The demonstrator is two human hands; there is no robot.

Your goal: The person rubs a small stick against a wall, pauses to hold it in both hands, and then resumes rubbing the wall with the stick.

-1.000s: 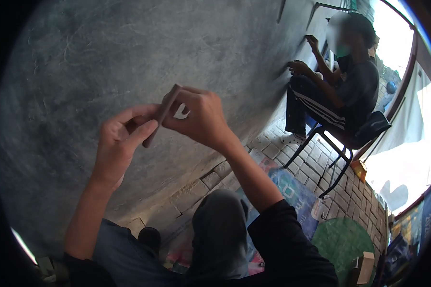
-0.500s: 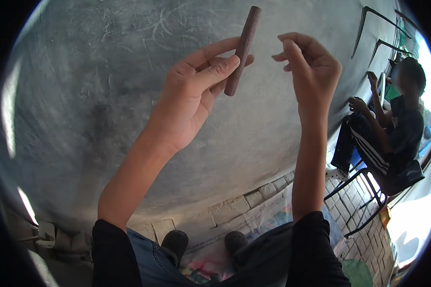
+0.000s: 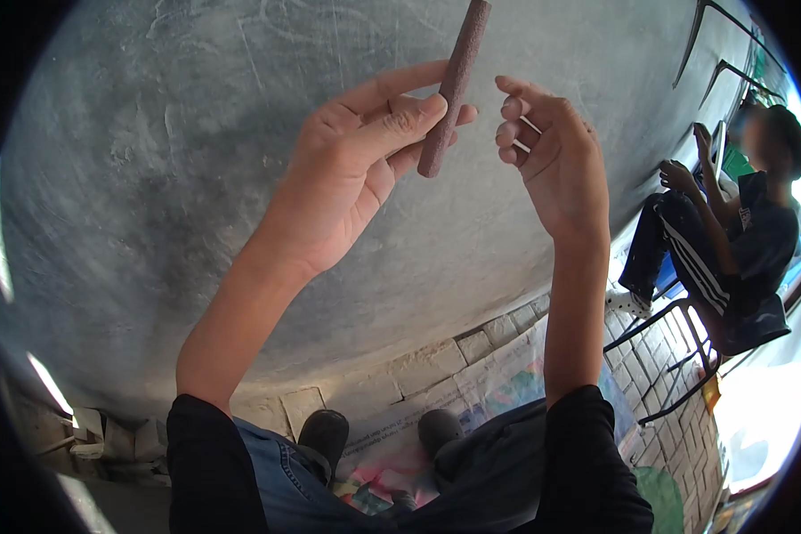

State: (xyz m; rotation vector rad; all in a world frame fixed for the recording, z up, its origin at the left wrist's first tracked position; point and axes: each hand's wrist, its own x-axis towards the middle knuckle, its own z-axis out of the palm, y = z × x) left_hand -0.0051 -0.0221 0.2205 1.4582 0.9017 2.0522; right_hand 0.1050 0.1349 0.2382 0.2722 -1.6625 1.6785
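A dark reddish-brown rod with a rough surface stands nearly upright, its top leaning right, at the upper middle of the view. My left hand grips it between the thumb and fingers around its lower half. To the right of the rod, my right hand is raised with its fingers curved and apart. Nothing is in it, and it does not touch the rod. Behind both hands is a grey, scuffed wall.
At the right a person sits on a black-framed chair. Metal brackets show at the upper right. Below lie a printed sheet, brick paving and my two dark shoes.
My right hand has turned, its fingers spreading from a closer curl, and sits slightly lower. The rod is still in my left hand. The view has shifted a little.
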